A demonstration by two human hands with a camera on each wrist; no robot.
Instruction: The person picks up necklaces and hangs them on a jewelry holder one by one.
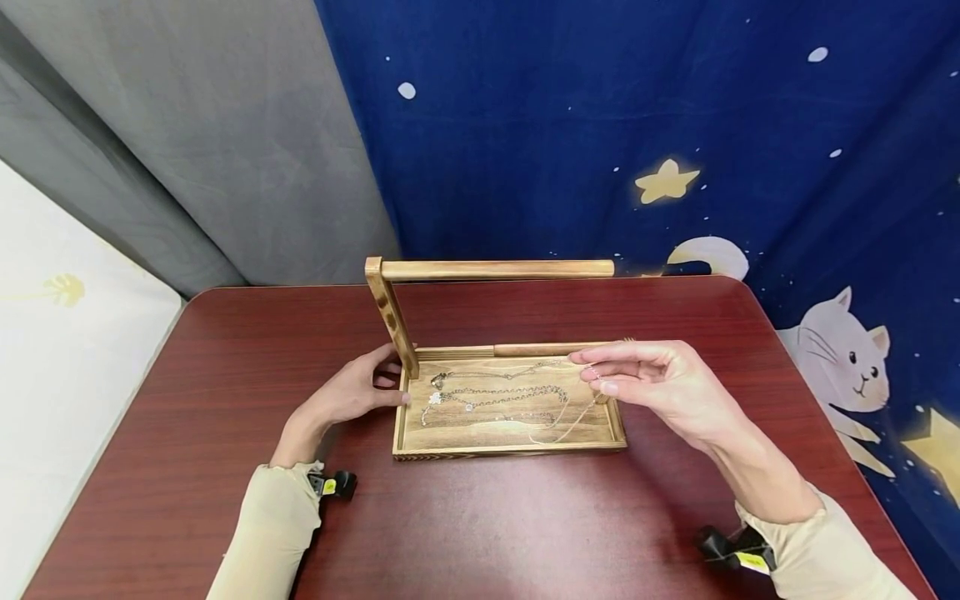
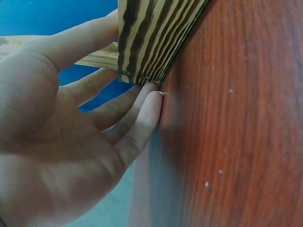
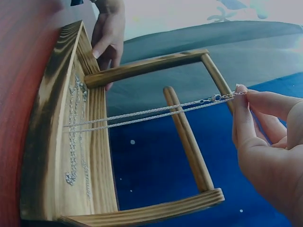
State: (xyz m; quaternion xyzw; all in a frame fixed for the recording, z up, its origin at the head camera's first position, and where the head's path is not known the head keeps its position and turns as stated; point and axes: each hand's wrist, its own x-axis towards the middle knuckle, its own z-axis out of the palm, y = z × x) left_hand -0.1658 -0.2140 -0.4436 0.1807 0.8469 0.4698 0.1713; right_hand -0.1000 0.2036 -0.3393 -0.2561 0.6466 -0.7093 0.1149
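A wooden jewelry stand with a shallow tray base (image 1: 510, 451) sits on the table. At its left end my left hand (image 1: 351, 390) touches the tray's edge with extended fingers, next to the upright post (image 1: 392, 317). Over the tray's right side my right hand (image 1: 675, 392) pinches a thin silver chain necklace (image 3: 156, 112) near its clasp, between thumb and fingertips. The chain's lower loop hangs down to the tray. Several other necklaces (image 1: 510, 392) lie across the tray floor, some with small pendants (image 1: 437, 397).
A horizontal wooden bar (image 1: 498, 269) extends right from the post's top. Another bar (image 3: 189, 139) reaches out from the stand's other post (image 3: 156, 209). The reddish-brown table (image 1: 480, 525) has a grey curtain (image 1: 210, 150) and a blue starry curtain (image 1: 555, 142) behind it.
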